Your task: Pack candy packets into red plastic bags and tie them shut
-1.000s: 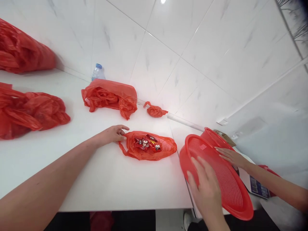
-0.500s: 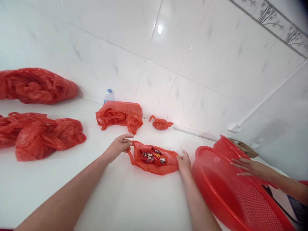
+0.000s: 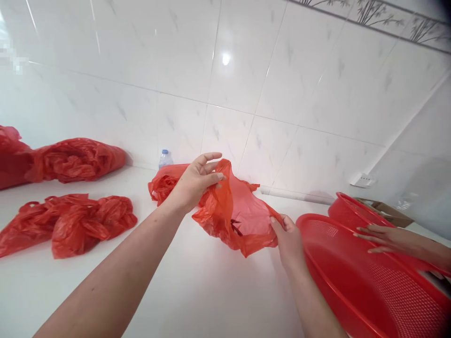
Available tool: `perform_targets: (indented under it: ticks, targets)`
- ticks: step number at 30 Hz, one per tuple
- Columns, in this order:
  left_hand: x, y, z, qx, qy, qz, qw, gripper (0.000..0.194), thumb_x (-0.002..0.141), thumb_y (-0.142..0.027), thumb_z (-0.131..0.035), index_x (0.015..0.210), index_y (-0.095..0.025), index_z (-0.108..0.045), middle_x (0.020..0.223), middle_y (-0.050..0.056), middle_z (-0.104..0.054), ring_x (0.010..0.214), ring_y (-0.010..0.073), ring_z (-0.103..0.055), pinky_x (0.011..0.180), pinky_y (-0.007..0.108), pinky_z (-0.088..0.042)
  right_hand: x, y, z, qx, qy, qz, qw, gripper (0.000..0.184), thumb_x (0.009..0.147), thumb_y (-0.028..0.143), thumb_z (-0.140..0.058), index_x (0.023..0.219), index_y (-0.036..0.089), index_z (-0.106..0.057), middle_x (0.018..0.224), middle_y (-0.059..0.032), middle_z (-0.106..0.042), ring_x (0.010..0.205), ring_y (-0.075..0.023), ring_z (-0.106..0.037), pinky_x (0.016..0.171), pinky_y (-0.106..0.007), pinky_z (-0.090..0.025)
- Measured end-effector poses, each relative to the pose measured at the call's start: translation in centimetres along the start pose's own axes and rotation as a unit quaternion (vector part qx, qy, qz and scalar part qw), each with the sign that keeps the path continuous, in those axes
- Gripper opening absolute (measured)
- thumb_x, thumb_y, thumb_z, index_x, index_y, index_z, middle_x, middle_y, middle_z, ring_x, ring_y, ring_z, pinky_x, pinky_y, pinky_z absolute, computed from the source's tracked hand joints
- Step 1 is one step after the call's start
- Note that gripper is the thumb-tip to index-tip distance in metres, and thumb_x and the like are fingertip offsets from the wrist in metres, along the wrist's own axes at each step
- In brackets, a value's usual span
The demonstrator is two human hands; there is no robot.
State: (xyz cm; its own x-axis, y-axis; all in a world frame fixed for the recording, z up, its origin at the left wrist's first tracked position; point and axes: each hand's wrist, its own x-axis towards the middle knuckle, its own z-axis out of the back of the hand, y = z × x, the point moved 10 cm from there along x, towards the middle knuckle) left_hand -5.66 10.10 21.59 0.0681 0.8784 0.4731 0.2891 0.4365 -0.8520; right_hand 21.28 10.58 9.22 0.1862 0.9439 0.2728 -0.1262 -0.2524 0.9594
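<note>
A thin red plastic bag (image 3: 250, 206) is stretched between my two hands above the white table. My left hand (image 3: 199, 180) pinches its upper left edge between thumb and fingers. At the bag's right side, my right hand (image 3: 289, 234) grips the rim with thumb and fingers closed. The mouth gapes, and a small dark bit of the contents (image 3: 237, 227) shows inside; most of what lies within is hidden by the plastic. Behind my left hand, a red bag bundle (image 3: 165, 180) is partly covered.
Big red plastic baskets (image 3: 338, 263) stand at the right, with another person's hand (image 3: 394, 239) over them. Crumpled red bags (image 3: 84, 220) and a larger red bundle (image 3: 81, 157) lie at the left. By the tiled wall are a water bottle (image 3: 165, 158) and a socket (image 3: 362, 180).
Both hands have raised the bag and pulled its rim upward, my left hand higher than before. The wrapped pieces visible earlier are now mostly hidden. The view has shifted somewhat.
</note>
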Motion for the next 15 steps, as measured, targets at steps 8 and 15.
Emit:
perform_targets:
  ticks: [8, 15]
  targets:
    - [-1.7, 0.1, 3.5, 0.113, -0.053, 0.005, 0.992, 0.049, 0.073, -0.023, -0.07, 0.119, -0.024, -0.053, 0.111, 0.007, -0.063, 0.077, 0.0131, -0.062, 0.069, 0.027, -0.051, 0.3, -0.7, 2.2, 0.054, -0.035, -0.028, 0.998, 0.028, 0.069, 0.04, -0.07, 0.088, 0.022, -0.06, 0.067, 0.0032, -0.059, 0.046, -0.0083, -0.044, 0.043, -0.021, -0.035]
    - [-5.0, 1.9, 9.4, 0.071, -0.124, -0.01, 0.99, 0.045, 0.081, -0.04, -0.061, 0.122, -0.026, -0.051, 0.124, 0.008, -0.059, 0.1, 0.0189, -0.06, 0.08, 0.03, -0.049, 0.8, -0.4, 0.7, 0.336, 0.07, -0.036, 0.939, 0.039, 0.073, 0.041, -0.07, 0.109, 0.028, -0.059, 0.11, -0.004, -0.062, 0.08, -0.0157, -0.06, 0.07, -0.031, -0.05]
